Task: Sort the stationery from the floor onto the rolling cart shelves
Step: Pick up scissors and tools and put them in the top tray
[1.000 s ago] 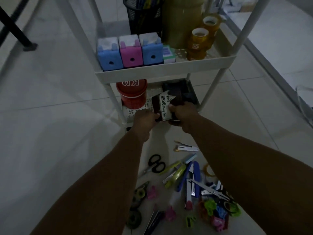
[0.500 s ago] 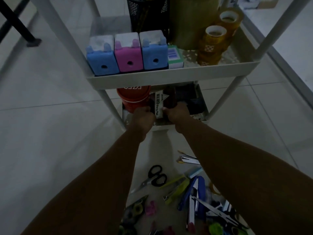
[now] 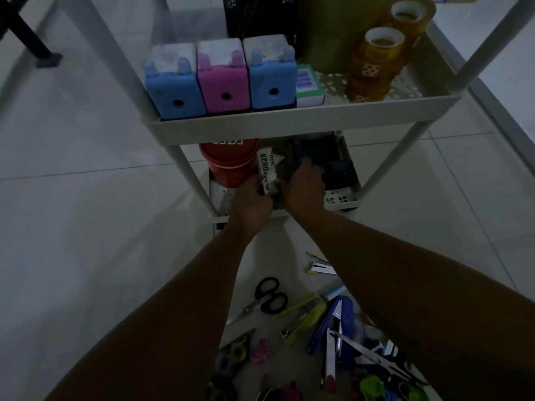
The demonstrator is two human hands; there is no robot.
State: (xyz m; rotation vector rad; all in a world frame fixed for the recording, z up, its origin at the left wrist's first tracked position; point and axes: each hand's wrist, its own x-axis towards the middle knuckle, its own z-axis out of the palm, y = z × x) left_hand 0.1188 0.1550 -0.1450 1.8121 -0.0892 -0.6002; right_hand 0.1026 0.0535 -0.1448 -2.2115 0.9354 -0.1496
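A dark stamp pad box with a white "HERO Stamp Pad" label sits tilted on the bottom shelf of the white rolling cart, beside a red tub. My left hand grips its near left corner. On its right side my right hand holds it, fingers reaching over the top. A pile of stationery lies on the floor below my arms: black-handled scissors, a blue stapler, yellow-green staplers and small clips.
The shelf above carries two blue sharpeners and a pink sharpener, a small green box, stacked tape rolls and a black mesh holder. Dark boxes fill the bottom shelf's right. A black furniture leg stands far left.
Both hands have carried the stamp pad box forward and down under the upper shelf, onto the bottom shelf next to the red tub. The camera has moved closer to the cart.
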